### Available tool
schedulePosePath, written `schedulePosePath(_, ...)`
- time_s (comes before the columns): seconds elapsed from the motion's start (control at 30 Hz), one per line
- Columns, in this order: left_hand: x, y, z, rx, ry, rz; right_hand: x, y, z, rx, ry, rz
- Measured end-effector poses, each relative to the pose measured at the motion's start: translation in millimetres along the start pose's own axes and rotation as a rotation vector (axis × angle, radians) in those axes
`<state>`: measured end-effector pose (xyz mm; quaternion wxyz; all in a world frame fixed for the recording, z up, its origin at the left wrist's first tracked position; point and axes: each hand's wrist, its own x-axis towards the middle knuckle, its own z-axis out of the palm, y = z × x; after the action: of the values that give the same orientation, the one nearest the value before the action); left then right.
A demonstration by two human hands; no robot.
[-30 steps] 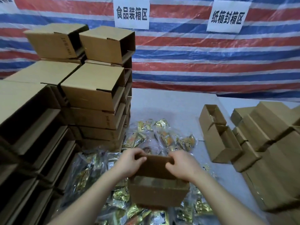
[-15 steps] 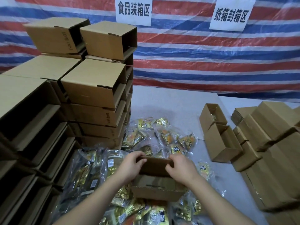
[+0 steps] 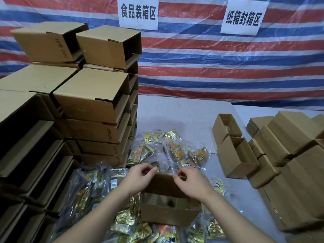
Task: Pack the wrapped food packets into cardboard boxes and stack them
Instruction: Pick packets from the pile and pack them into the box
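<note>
We hold a small open cardboard box (image 3: 171, 210) low in the middle of the table (image 3: 184, 113), sitting on a heap of gold-wrapped food packets (image 3: 168, 151). Our left hand (image 3: 138, 178) pinches the far flap of the box at its left corner, fingers curled over the edge; our right hand (image 3: 191, 181) pinches the same flap at its right corner. We cannot tell what lies inside the box. To the left rises a tall stack of boxes (image 3: 93, 106), and to the right stand two open boxes (image 3: 235, 148) beside a lower pile of boxes (image 3: 289, 155). Two paper signs (image 3: 138, 13) hang on the striped tarp (image 3: 210, 67) behind.
</note>
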<state>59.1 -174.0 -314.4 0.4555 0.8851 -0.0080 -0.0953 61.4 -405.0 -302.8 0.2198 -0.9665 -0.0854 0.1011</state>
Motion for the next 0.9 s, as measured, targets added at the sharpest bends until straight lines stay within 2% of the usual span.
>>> schedulePosePath(0.2, 45.2, 25.0, -7.3, 0.017, 0.032, 0.043, 24.0, 5.4, -22.6, 0.197, 0.046, 0.031)
schedulePosePath(0.4, 114.1, 48.5, 14.7, 0.281, -0.076, 0.032, 49.1, 24.7, -33.7, 0.317, 0.107, 0.151)
schedulePosePath(0.63, 180.3, 51.3, 68.8, 0.905, -0.25, 0.189, 62.6, 52.3, -29.1, 0.355, 0.115, 0.234)
schedulePosePath(0.7, 200.4, 51.2, 84.4, 1.003, -0.272, 0.212, 67.4, 59.1, -27.6, 0.326, 0.108, 0.24)
schedulePosePath(0.9, 239.4, 29.2, 120.1, 1.01, -0.321, 0.019, 82.3, 63.6, -38.2, 0.376, 0.095, 0.253)
